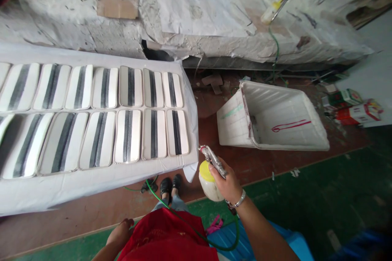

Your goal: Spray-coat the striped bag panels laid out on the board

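My right hand [227, 181] is closed around the handle of a metal spray gun [214, 161] with a yellow-lidded, whitish paint cup [211, 185] under it. The gun's nozzle points left, just off the right end of a table [171, 169] draped in white sheeting. On that sheeting lie two rows of pale rounded pads [154, 134], each with a dark grey stripe along its middle. A green air hose [183, 221] runs from the gun across my front. My left hand [120, 233] hangs low beside the red apron [165, 236], its fingers mostly turned out of sight.
A large white plastic bin [235, 122] stands right of the table. Behind, a paint-crusted bench [190, 12] holds a second spray gun [278, 6] with its hose. Blue plastic [232, 240] is near my right side. Boxes [346, 108] and scraps lie on the floor.
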Demonstrator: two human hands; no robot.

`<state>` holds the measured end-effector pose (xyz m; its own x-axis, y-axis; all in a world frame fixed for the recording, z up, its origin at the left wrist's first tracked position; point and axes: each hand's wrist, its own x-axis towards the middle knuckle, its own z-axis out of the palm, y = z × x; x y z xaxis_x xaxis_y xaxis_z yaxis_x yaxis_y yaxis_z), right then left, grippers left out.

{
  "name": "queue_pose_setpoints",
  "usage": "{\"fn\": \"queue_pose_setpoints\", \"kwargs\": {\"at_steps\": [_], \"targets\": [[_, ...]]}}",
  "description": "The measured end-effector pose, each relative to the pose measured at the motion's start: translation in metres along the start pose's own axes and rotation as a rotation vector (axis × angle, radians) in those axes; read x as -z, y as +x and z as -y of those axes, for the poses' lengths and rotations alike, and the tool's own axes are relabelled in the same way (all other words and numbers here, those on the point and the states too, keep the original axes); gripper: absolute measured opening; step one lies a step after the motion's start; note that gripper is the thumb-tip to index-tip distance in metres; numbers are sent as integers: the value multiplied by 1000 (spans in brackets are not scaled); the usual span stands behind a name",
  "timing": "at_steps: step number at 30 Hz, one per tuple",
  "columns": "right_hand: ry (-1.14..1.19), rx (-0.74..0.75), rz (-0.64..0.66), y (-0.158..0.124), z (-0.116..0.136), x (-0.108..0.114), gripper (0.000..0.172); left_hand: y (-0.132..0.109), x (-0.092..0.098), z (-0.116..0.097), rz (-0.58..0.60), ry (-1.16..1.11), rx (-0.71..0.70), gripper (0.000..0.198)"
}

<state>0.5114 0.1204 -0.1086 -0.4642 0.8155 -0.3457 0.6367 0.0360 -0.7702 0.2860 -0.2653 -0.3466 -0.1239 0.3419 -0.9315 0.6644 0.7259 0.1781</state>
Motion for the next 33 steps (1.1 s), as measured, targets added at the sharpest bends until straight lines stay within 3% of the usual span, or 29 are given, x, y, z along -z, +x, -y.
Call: {"fn": "queue_pose_setpoints", "kwargs": {"at_steps": [6, 12, 19, 33], "targets": [[-17, 21, 3, -20, -9, 0, 26, -2, 2, -1, 22, 50, 13, 35], [-27, -4, 34, -43, -18, 2, 27, -11, -3, -15, 9, 72, 6, 33], [-11, -38, 75, -65, -30, 4, 28, -19, -16, -34, 20, 45, 37, 34], [-29, 5, 187, -95, -48, 1, 29, -27, -40, -50, -14, 8, 62, 33]]}}
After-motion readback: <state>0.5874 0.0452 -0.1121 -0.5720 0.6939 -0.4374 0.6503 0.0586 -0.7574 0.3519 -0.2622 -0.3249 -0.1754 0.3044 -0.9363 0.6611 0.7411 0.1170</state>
